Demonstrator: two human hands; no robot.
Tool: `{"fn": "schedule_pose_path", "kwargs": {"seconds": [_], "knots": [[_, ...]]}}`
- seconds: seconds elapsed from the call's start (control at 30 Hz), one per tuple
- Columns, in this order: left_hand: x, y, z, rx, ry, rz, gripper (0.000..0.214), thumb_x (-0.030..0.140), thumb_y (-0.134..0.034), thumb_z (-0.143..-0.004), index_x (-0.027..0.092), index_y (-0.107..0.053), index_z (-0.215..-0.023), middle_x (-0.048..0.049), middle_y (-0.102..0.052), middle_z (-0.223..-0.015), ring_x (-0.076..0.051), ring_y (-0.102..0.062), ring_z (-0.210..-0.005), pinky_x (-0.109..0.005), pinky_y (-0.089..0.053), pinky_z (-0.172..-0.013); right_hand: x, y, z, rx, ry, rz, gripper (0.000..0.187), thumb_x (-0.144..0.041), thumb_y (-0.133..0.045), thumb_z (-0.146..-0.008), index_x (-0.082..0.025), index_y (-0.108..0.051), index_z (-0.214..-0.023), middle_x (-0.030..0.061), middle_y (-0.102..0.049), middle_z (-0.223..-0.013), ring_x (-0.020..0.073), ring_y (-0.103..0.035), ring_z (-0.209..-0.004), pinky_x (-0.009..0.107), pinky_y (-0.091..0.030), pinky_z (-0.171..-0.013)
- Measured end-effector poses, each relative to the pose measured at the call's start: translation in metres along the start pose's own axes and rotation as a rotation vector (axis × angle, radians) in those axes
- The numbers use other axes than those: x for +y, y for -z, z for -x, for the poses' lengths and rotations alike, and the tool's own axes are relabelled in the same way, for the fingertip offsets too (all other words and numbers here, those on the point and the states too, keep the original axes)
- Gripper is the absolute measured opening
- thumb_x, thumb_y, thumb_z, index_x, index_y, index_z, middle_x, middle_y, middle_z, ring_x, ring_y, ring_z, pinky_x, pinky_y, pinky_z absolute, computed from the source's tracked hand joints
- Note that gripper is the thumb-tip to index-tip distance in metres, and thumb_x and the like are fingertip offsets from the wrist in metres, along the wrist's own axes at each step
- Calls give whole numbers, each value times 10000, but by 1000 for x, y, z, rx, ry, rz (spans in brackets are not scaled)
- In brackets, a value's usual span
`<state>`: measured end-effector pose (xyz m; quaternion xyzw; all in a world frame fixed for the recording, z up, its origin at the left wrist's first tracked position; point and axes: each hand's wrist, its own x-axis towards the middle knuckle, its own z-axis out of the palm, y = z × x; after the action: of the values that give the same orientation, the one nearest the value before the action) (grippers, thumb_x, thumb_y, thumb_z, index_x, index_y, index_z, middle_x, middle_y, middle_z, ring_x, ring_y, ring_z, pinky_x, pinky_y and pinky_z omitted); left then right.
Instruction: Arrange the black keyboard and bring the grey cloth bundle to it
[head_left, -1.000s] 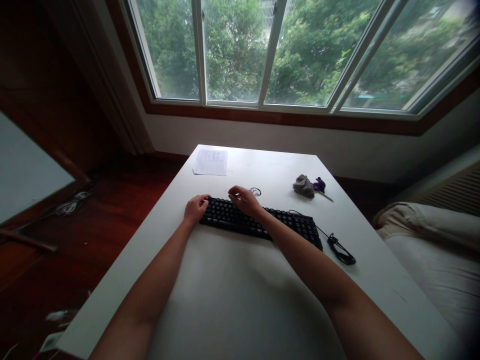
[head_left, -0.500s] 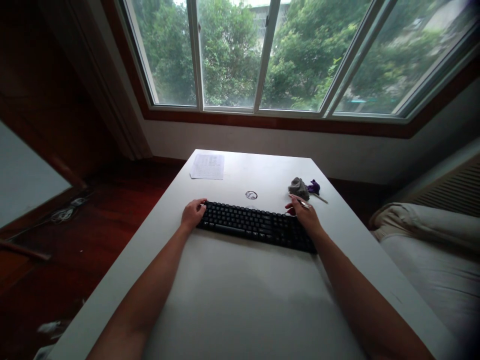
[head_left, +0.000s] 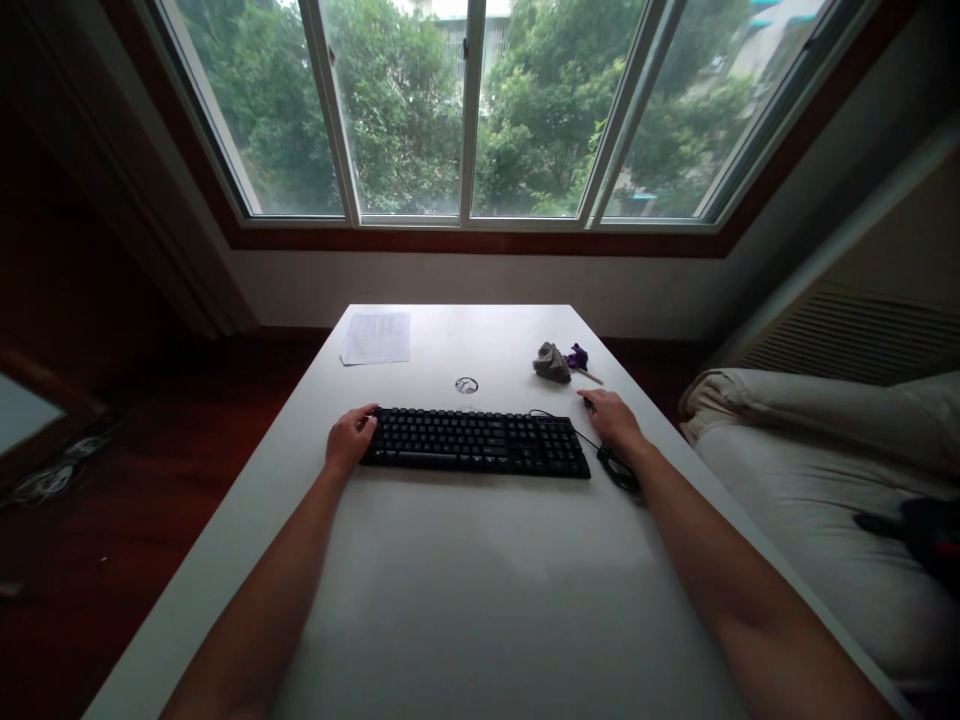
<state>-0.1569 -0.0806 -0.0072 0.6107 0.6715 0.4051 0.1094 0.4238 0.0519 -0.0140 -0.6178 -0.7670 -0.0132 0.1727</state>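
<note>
left hand (head_left: 348,440), right hand (head_left: 613,422) and forearms (head_left: 289,570) bare

Long black rectangular keyboard (head_left: 480,443) on smooth white bench (head_left: 465,590); left grip (head_left: 350,438) clasps its left end, right grip (head_left: 613,422) near coiled black cable (head_left: 615,469).

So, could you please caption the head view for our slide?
Left hand at the left end of a black keyboard, right hand near its coiled cable.

Green trees (head_left: 401,125) show through the white-framed window (head_left: 470,120).
</note>
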Motion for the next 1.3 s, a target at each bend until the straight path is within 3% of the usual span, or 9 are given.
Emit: {"fn": "schedule_pose_path", "kwargs": {"seconds": [0.23, 0.37, 0.5, 0.63, 0.9, 1.17, 1.3], "knots": [[2, 1, 0, -7, 21, 19, 379, 326, -560, -911, 251, -715, -1248, -34, -731, -1213, -210, -671, -1115, -356, -520, -1025, 6, 9, -4, -105, 58, 99, 556, -73, -513, -868, -251, -633, -1381, 88, -596, -1403, 260, -519, -1273, 366, -405, -1058], [4, 2, 1, -8, 31, 8, 384, 323, -550, -917, 246, -712, -1257, -37, -728, -1227, -213, -670, -1119, -354, -518, -1027, -1, 16, -1, -39, 8, 3, 527, -86, -458, -903, -238, -638, -1374, 92, -623, -1362, 237, -566, -1219, 339, -425, -1032], [5, 2, 0, 3, 23, -71, 387, 322, -538, -922, 256, -717, -1259, -40, -738, -1204, -228, -666, -1107, -372, -505, -1031, -25, 24, 16, 100, 6, -105, 357, -285, -481, -979, -215, -698, -1254, 89, -681, -1258, 241, -611, -1139, 341, -443, -996], [6, 1, 0, 4, 67, -85, 391, 331, -543, -917, 275, -718, -1263, -27, -752, -1172, -231, -679, -1076, -370, -505, -1017, -57, 33, 37, 29, -61, -220, 335, -406, -479, -994, -232, -740, -1111, 56, -744, -1066, 215, -667, -950, 305, -464, -846], [1, 0, -6, -18, 207, 38, 430, 357, -591, -885, 283, -694, -1297, -21, -741, -1207, -222, -677, -1130, -350, -499, -1035, -98, 36, 48, -51, -236, -280, 299, -415, -537, -958, -238, -756, -1057, 53, -745, -1047, 217, -655, -958, 296, -443, -807], [-13, 2, -15, 43, 229, -70, 492, 405, -601, -883, 283, -638, -1358, -51, -700, -1278, -262, -649, -1153, -403, -499, -1042, -137, 33, 40, -93, -202, -347, 272, -388, -558, -963, -229, -754, -1064, 63, -736, -1081, 200, -654, -944, 287, -452, -834], [-21, 8, -16, 76, 169, -141, 496, 385, -608, -877, 262, -634, -1357, -74, -697, -1262, -273, -640, -1141, -426, -485, -1060, -153, 29, 38, -82, -187, -351, 248, -374, -554, -966, -238, -744, -1048, 54, -736, -1062, 196, -658, -907, 291, -456, -831]]}}
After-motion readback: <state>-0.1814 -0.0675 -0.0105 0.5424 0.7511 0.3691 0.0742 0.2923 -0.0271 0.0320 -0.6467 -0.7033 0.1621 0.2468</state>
